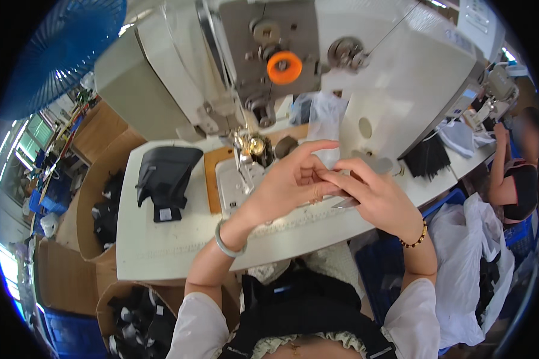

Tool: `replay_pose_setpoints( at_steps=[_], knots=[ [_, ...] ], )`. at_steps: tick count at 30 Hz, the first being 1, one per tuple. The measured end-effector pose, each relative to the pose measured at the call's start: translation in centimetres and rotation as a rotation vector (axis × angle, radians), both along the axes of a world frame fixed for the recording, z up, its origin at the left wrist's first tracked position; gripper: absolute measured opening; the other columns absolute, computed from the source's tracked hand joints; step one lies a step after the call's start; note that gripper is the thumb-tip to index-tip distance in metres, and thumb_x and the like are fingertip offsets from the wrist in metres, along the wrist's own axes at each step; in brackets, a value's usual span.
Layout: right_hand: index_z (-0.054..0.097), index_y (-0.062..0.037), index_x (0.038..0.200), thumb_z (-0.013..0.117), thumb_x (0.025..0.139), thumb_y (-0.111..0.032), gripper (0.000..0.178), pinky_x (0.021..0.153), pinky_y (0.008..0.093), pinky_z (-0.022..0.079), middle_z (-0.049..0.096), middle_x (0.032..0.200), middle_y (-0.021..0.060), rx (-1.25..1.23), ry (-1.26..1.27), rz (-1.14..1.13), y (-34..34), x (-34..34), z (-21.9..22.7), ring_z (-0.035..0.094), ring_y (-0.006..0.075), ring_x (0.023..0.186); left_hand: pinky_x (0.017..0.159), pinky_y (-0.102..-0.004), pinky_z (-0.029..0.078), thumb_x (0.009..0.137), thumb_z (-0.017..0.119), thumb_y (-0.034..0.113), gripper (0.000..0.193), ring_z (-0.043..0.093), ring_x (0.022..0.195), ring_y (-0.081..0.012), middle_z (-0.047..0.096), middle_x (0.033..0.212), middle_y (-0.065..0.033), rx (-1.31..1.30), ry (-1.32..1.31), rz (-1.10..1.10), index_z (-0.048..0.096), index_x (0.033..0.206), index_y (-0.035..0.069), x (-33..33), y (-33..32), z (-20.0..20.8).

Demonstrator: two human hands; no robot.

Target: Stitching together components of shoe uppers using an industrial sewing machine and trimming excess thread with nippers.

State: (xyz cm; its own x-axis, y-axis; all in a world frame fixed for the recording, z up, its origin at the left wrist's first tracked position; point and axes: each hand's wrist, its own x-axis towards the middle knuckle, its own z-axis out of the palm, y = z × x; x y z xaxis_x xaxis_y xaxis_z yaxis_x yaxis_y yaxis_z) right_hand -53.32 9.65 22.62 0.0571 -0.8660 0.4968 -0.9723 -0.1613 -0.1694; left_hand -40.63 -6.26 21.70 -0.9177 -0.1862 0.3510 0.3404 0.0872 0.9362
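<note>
My left hand [288,186] and my right hand [382,196] meet in front of the sewing machine's needle area [254,149], above the table edge. The fingertips of both are closed together and touch. Out from under my right hand's fingers pokes a small pointed metal tool [345,203], perhaps thread snips; its rest is hidden in the palm. Whatever my left fingers pinch is too small or too covered to make out. To the left of the needle plate [227,182] a black sewn fabric piece [167,179] with a small white label lies flat on the white table [156,251].
Cardboard boxes of black pieces [138,323] stand at the table's left. A clear plastic bag [327,119] sits behind my hands. Black strips [426,158] lie at the right. A white sack [461,257] and a blue crate [380,269] stand below; another person [518,173] sits far right.
</note>
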Motion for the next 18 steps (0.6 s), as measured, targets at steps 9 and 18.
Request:
replay_pose_setpoints(
  at_steps=[9,18],
  knots=[
    [0.056,-0.0015,0.105,0.056,0.088,-0.011,0.019,0.049,0.0204,0.04,0.054,0.064,0.0005,0.156,-0.918,0.147,-2.5,1.0,-7.8,0.05,0.0051,0.056,0.058,-0.0259,0.045,0.084,0.062,0.011,0.03,0.054,0.065,-0.0122,0.056,0.08,-0.0049,-0.3,-0.399,0.223,0.054,0.112,0.003,5.8,-3.6,-8.5],
    [0.055,-0.003,0.095,0.055,0.091,-0.021,0.019,0.041,0.0198,0.031,0.05,0.06,-0.0026,0.494,-1.424,0.154,-5.9,2.7,-12.3,0.04,0.0032,0.044,0.067,-0.0353,0.048,0.078,0.066,0.011,0.022,0.055,0.08,-0.0276,0.048,0.089,-0.0118,-0.896,-0.309,0.567,0.051,0.092,0.004,7.7,-2.8,-15.2]
  ],
)
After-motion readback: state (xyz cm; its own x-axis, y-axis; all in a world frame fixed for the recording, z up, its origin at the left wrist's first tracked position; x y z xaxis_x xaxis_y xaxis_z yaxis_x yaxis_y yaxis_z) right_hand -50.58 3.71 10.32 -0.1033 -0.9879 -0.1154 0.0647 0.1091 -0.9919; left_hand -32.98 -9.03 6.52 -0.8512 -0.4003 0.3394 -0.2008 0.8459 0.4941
